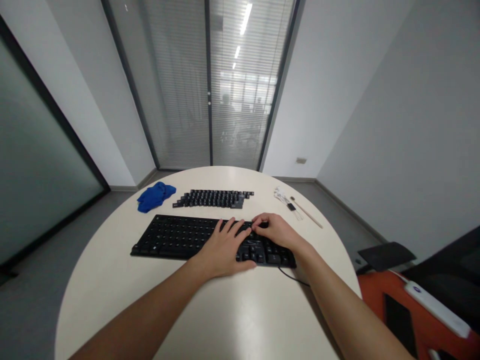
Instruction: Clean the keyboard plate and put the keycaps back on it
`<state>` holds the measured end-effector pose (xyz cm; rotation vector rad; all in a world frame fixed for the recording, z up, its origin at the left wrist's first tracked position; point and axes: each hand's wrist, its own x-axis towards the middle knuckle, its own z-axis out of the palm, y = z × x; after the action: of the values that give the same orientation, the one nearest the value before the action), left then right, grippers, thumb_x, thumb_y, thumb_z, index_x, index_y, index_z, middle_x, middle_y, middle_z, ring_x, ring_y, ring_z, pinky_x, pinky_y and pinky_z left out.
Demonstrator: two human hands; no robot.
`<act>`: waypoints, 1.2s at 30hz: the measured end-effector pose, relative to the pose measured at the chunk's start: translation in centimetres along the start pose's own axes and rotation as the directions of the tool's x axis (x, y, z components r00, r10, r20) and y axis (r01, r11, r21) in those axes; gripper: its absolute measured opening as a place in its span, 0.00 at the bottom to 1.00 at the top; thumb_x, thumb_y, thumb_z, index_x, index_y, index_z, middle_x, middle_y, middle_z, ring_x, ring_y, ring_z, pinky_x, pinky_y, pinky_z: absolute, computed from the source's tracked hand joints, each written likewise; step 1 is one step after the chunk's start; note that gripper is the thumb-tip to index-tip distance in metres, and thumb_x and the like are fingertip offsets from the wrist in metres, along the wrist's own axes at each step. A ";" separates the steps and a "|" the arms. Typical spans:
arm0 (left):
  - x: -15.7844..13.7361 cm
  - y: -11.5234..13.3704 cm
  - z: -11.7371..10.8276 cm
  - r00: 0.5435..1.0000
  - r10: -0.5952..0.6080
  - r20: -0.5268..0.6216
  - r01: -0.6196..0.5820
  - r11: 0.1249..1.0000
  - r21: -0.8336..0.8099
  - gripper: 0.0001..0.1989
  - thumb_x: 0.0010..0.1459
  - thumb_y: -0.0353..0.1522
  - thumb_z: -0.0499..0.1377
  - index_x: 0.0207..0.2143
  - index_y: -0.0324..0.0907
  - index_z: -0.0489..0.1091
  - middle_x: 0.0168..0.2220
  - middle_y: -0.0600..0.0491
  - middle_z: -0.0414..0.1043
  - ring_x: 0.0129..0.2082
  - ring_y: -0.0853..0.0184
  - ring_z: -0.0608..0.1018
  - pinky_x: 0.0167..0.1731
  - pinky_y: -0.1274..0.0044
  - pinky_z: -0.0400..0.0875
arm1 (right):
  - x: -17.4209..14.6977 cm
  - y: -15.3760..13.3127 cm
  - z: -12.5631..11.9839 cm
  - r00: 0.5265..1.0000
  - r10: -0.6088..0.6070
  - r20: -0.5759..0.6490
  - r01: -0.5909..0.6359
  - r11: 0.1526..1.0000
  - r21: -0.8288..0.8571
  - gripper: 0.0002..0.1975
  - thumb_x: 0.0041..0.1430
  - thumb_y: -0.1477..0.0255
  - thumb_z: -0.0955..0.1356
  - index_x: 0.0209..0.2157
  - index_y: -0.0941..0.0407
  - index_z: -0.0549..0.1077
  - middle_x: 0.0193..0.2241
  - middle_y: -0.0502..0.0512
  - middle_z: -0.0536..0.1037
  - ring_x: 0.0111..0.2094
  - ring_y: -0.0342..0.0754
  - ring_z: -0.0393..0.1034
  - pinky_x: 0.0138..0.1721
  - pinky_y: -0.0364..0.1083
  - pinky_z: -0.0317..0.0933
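A black keyboard [168,237] lies on the round table in front of me, and many of its key positions on the left and middle look bare of keycaps. My left hand [223,247] rests on its middle with the fingers spread. At the upper right part of the keyboard, my right hand [275,230] has thumb and fingertips pinched together, touching or just above the keys. Whatever is between those fingertips is too small to make out. Behind the keyboard, loose black keycaps [213,198] stand in rows on the tabletop.
A crumpled blue cloth [154,196] lies at the table's [112,285] back left. At the back right are a wire puller with a black grip [291,206], small white bits [279,193] and a thin brush [307,212]. A black cable [294,276] leaves the keyboard's front.
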<state>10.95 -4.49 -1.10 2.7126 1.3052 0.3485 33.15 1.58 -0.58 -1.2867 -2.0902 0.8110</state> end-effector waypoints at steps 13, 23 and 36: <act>0.0 0.0 0.4 1.000 -0.004 -0.026 0.005 1.000 0.022 0.43 0.57 0.58 0.54 0.67 0.44 0.57 0.70 0.43 0.51 0.70 0.45 0.52 0.66 0.51 0.43 | 1.6 1.9 0.1 0.995 0.039 -0.090 -0.050 0.991 -0.127 0.14 0.64 0.65 0.67 0.49 0.55 0.75 0.41 0.59 0.82 0.39 0.51 0.77 0.44 0.49 0.68; 0.1 -0.1 0.4 0.999 0.007 -0.035 -0.006 1.000 0.023 0.44 0.57 0.59 0.54 0.67 0.43 0.56 0.70 0.43 0.52 0.70 0.44 0.52 0.67 0.51 0.43 | 6.2 2.1 0.2 0.986 0.152 -0.063 -0.164 0.882 -0.443 0.28 0.65 0.64 0.67 0.63 0.59 0.63 0.49 0.64 0.79 0.45 0.53 0.76 0.48 0.48 0.64; 0.0 -0.4 0.8 0.999 0.016 -0.048 -0.016 1.000 0.013 0.44 0.57 0.60 0.54 0.67 0.43 0.56 0.70 0.42 0.52 0.69 0.42 0.53 0.66 0.48 0.43 | 9.6 1.4 1.4 0.977 0.163 -0.136 -0.212 0.750 -0.626 0.23 0.66 0.68 0.65 0.61 0.59 0.66 0.52 0.70 0.74 0.52 0.60 0.71 0.53 0.51 0.61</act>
<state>10.90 -4.22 -1.91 2.7431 1.3031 0.4100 29.19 10.51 -1.22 -1.8685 -2.2888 0.0846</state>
